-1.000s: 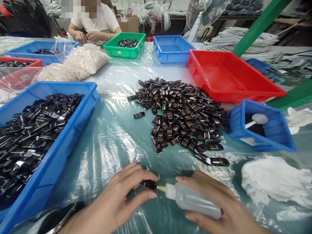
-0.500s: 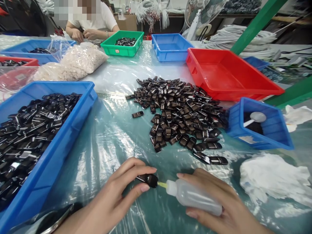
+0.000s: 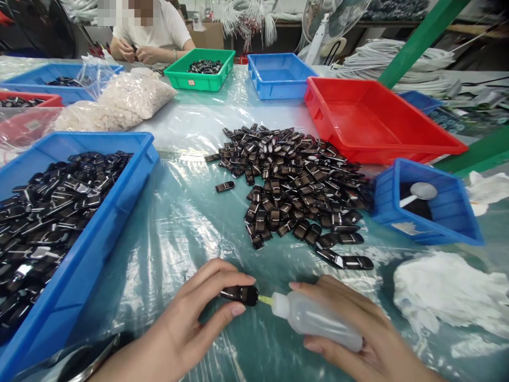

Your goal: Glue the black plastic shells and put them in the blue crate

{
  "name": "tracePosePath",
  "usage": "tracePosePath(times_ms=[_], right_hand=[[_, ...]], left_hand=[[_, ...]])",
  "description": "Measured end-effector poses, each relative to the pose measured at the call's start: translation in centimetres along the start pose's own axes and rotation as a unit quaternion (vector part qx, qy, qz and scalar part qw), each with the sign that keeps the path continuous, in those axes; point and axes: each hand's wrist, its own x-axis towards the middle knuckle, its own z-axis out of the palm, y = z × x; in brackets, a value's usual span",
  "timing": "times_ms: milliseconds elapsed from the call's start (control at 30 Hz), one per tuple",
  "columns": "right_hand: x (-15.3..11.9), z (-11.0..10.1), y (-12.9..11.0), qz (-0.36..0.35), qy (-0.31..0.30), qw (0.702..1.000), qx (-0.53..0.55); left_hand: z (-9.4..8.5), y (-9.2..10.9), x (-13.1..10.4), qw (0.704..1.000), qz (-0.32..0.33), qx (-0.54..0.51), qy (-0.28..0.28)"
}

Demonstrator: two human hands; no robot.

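Note:
My left hand (image 3: 210, 302) pinches a small glossy black casing (image 3: 243, 295) between thumb and fingers, low in the middle of the head view. A translucent squeeze bottle (image 3: 318, 320) lies in the grasp of my right hand (image 3: 358, 323), tilted with its cap toward the left. The bottle's thin yellow nozzle (image 3: 265, 300) points at the rounded end of the casing, its tip at or just touching that end. Beyond both hands, a heap of similar black casings (image 3: 286, 180) is spread on the plastic-covered table (image 3: 186, 212).
At left stands a blue bin (image 3: 131, 159) full of black parts. On the right are a red tray (image 3: 369, 116), a small blue bin (image 3: 449, 223) holding a scoop (image 3: 421, 191), and a crumpled white cloth (image 3: 449, 292). A co-worker (image 3: 159, 37) sits across the table.
The casing has turned slightly in my left hand, showing more of its upper face. The bottle stays almost still. Across the table, the co-worker's hands have risen a little.

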Motion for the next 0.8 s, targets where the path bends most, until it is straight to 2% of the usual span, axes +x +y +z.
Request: tracePosePath(times_ms=[133,200,300,433,533,667,733,800], right_hand=[[0.2,-0.1,0.4,-0.065,-0.003,0.998,-0.013],[0.2,0.0,0.6,-0.073,0.005,0.997,-0.022],[0.1,0.1,0.6,-0.039,0.041,0.998,-0.022],[0.3,-0.2,0.3,0.054,0.101,0.993,0.013],[1.2,-0.4,0.0,0.084,0.123,0.987,0.061],[2.7,0.5,0.0,0.076,0.132,0.976,0.155],[3.0,1.1,0.0,0.076,0.112,0.978,0.157],[2.8,1.6,0.1,0.064,0.130,0.980,0.139]], left_hand=[[-0.1,0.2,0.1,1.000,-0.002,0.001,-0.004],[-0.2,0.3,0.2,1.000,-0.022,-0.004,0.004],[-0.4,0.2,0.4,0.995,-0.070,-0.032,0.064],[-0.3,-0.1,0.6,0.983,-0.098,-0.083,0.128],[0.0,-0.2,0.7,0.981,-0.082,-0.103,0.143],[0.2,-0.3,0.8,0.979,-0.063,-0.130,0.147],[0.2,-0.3,0.8,0.980,-0.059,-0.130,0.141],[0.2,-0.3,0.7,0.982,-0.055,-0.126,0.131]])
